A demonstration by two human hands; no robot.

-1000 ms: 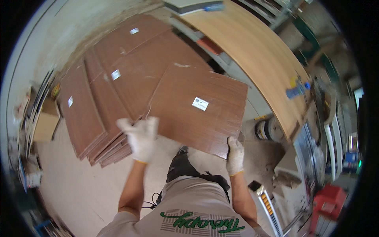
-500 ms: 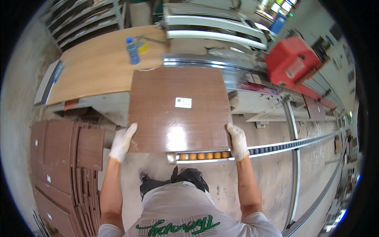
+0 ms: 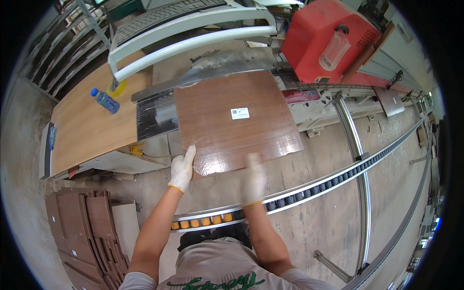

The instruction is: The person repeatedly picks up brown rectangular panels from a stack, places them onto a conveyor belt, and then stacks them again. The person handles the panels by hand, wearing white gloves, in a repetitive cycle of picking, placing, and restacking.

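A brown wood-grain panel (image 3: 232,135) with a small white label lies partly over the dark metal bed of the machine, its near part reaching out towards me. My left hand (image 3: 181,170), in a white knitted glove, grips the near left corner of this panel, fingers closed along the edge. By the panel's front edge is my right hand (image 3: 254,178), gloved the same way. Motion smears its fingers, so I cannot make out whether they touch the panel.
A red machine housing (image 3: 319,41) stands at the far right, a keyboard (image 3: 169,19) on a white frame at the back. On the wooden tabletop (image 3: 92,130) are a blue-capped bottle (image 3: 105,100) and yellow tape (image 3: 117,89). A roller rail (image 3: 299,194) crosses before me; brown panels (image 3: 96,217) stack lower left.
The panel has moved onto the machine bed and turned slightly. My right hand has left its right edge and moved left to the front edge. My left hand stays at its near left corner.
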